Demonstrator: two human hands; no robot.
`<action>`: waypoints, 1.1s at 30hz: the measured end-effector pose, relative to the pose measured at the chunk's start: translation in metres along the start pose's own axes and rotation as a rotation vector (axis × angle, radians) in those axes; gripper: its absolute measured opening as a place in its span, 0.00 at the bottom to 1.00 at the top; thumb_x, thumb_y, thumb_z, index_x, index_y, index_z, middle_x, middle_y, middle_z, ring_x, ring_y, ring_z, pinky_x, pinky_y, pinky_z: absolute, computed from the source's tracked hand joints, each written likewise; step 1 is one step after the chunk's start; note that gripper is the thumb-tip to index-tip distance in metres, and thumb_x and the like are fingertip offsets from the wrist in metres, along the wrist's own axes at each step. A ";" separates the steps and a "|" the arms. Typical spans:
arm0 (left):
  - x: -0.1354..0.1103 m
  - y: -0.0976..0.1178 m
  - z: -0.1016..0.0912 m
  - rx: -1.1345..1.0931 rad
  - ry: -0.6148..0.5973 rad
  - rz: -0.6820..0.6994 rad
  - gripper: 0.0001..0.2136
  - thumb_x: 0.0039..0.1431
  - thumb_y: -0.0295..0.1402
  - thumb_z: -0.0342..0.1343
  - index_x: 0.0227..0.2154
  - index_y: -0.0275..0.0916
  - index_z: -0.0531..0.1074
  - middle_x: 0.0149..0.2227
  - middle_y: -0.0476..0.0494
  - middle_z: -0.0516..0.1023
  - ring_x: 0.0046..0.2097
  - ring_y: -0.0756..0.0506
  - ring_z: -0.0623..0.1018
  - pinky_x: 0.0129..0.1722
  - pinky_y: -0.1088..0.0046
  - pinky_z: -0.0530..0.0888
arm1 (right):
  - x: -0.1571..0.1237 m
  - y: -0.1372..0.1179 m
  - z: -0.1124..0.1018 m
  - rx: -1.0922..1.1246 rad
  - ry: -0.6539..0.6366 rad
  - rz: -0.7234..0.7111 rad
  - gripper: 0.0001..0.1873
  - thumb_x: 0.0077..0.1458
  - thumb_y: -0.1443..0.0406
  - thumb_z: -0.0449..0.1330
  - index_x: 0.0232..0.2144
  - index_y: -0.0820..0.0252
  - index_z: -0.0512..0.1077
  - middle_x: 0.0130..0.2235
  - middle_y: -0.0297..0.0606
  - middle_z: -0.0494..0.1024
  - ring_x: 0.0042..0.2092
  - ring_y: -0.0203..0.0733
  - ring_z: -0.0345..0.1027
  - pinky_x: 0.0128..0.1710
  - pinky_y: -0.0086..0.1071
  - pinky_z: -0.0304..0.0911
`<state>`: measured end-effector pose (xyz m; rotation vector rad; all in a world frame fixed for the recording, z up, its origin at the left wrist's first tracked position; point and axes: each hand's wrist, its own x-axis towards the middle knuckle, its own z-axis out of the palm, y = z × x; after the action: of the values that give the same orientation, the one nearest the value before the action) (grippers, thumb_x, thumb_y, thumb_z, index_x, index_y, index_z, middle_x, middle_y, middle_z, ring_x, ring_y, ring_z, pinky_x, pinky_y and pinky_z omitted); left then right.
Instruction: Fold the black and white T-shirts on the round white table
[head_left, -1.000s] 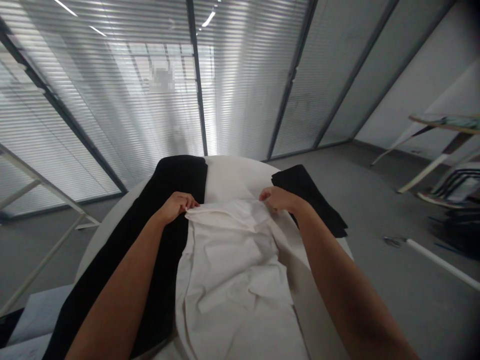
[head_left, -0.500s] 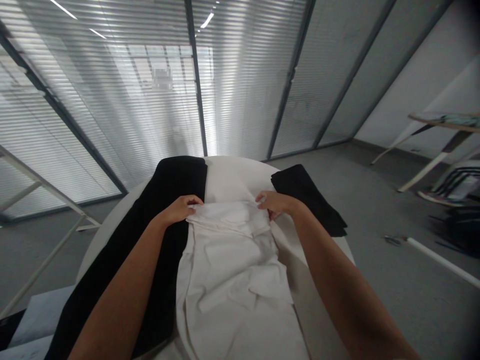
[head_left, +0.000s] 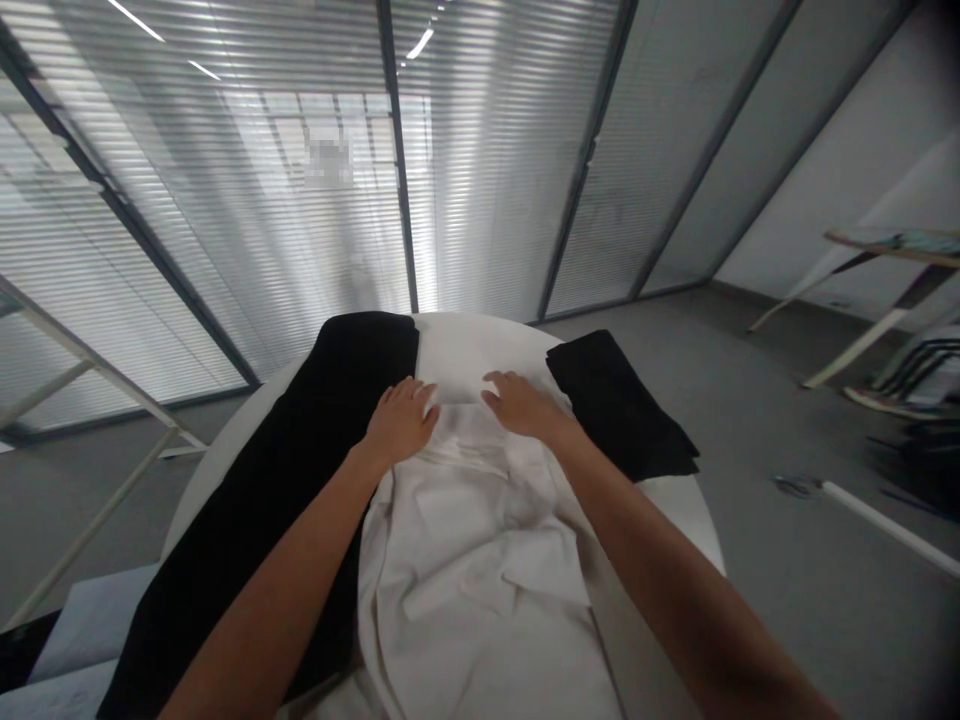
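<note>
A white garment lies rumpled along the middle of a round white table. My left hand rests flat, fingers stretched out, on the far left corner of the garment, beside a long black cloth. My right hand lies flat and open on the far right part of the same folded top edge. Both hands press on the fabric and hold nothing. A folded black cloth sits just right of my right hand.
Glass walls with blinds stand behind the table. A white metal frame is at the left. On the grey floor at the right are a white tube, a trestle table and stacked chairs.
Both hands have let go of the pinched top edge of the white garment, moved inward and away from me, and now lie flat on the folded fabric.
</note>
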<state>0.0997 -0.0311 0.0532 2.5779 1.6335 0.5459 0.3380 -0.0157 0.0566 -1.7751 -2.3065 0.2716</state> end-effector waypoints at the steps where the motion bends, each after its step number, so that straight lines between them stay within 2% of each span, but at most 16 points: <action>1: -0.003 0.006 0.009 0.049 -0.025 0.016 0.23 0.66 0.41 0.42 0.61 0.40 0.63 0.61 0.37 0.66 0.65 0.37 0.61 0.63 0.52 0.57 | -0.002 -0.009 0.011 -0.041 0.046 -0.023 0.26 0.67 0.57 0.44 0.62 0.60 0.58 0.61 0.51 0.64 0.62 0.53 0.56 0.59 0.48 0.54; 3: -0.009 0.011 0.024 0.116 -0.085 0.026 0.25 0.67 0.43 0.39 0.63 0.40 0.60 0.63 0.36 0.64 0.65 0.36 0.60 0.64 0.50 0.53 | -0.006 -0.021 0.032 -0.121 0.058 -0.062 0.29 0.67 0.53 0.41 0.65 0.57 0.54 0.65 0.48 0.59 0.65 0.57 0.50 0.60 0.56 0.49; 5: -0.013 0.005 0.032 0.136 -0.135 0.013 0.27 0.67 0.46 0.37 0.65 0.39 0.57 0.64 0.35 0.62 0.66 0.36 0.58 0.64 0.50 0.52 | -0.008 -0.023 0.048 -0.177 0.034 -0.077 0.31 0.67 0.51 0.38 0.67 0.55 0.50 0.67 0.46 0.55 0.67 0.58 0.45 0.62 0.59 0.44; 9: -0.014 -0.014 0.029 0.086 -0.207 -0.032 0.30 0.67 0.50 0.35 0.66 0.41 0.53 0.66 0.37 0.58 0.68 0.35 0.54 0.64 0.48 0.50 | -0.002 -0.009 0.057 -0.182 -0.031 -0.043 0.35 0.66 0.48 0.33 0.69 0.55 0.42 0.70 0.48 0.45 0.69 0.57 0.37 0.63 0.59 0.40; 13: -0.011 -0.028 0.023 -0.010 -0.210 -0.089 0.27 0.67 0.49 0.34 0.64 0.44 0.57 0.66 0.41 0.60 0.67 0.37 0.56 0.63 0.47 0.53 | 0.004 0.009 0.045 -0.139 -0.125 -0.010 0.35 0.65 0.47 0.34 0.68 0.53 0.48 0.69 0.44 0.47 0.69 0.57 0.39 0.63 0.57 0.41; 16: -0.010 -0.036 0.021 -0.069 -0.183 -0.084 0.22 0.66 0.44 0.38 0.57 0.44 0.66 0.63 0.42 0.65 0.65 0.38 0.59 0.61 0.49 0.56 | 0.005 0.021 0.027 -0.092 -0.209 -0.088 0.31 0.65 0.50 0.42 0.65 0.55 0.57 0.68 0.42 0.53 0.68 0.54 0.44 0.64 0.50 0.44; 19: -0.010 -0.041 0.017 -0.108 -0.156 -0.061 0.18 0.59 0.37 0.49 0.51 0.43 0.70 0.59 0.42 0.69 0.62 0.37 0.62 0.58 0.50 0.59 | 0.003 0.030 0.006 -0.025 -0.307 -0.172 0.28 0.61 0.55 0.52 0.60 0.60 0.65 0.64 0.46 0.62 0.65 0.51 0.53 0.63 0.40 0.50; 23: -0.009 -0.045 0.007 -0.159 -0.127 -0.033 0.19 0.49 0.29 0.52 0.46 0.42 0.72 0.52 0.42 0.73 0.56 0.37 0.66 0.55 0.54 0.62 | 0.001 0.037 -0.014 0.013 -0.332 -0.160 0.30 0.54 0.59 0.60 0.58 0.61 0.66 0.59 0.48 0.69 0.58 0.51 0.64 0.58 0.37 0.58; 28: -0.006 -0.054 -0.002 -0.287 -0.106 -0.042 0.20 0.45 0.27 0.51 0.44 0.39 0.74 0.45 0.42 0.77 0.48 0.40 0.71 0.53 0.62 0.66 | 0.003 0.041 -0.022 0.012 -0.279 -0.156 0.24 0.57 0.60 0.55 0.53 0.67 0.70 0.54 0.51 0.73 0.54 0.50 0.67 0.54 0.36 0.60; 33: -0.004 -0.063 0.002 -0.468 -0.117 -0.168 0.24 0.44 0.26 0.51 0.48 0.35 0.74 0.47 0.39 0.77 0.47 0.42 0.75 0.50 0.67 0.69 | 0.001 0.037 -0.033 0.018 -0.306 -0.158 0.19 0.58 0.62 0.54 0.47 0.67 0.74 0.50 0.49 0.76 0.48 0.48 0.70 0.47 0.33 0.62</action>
<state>0.0440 -0.0061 0.0363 2.0780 1.4557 0.6577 0.3814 -0.0044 0.0777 -1.6268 -2.6249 0.5690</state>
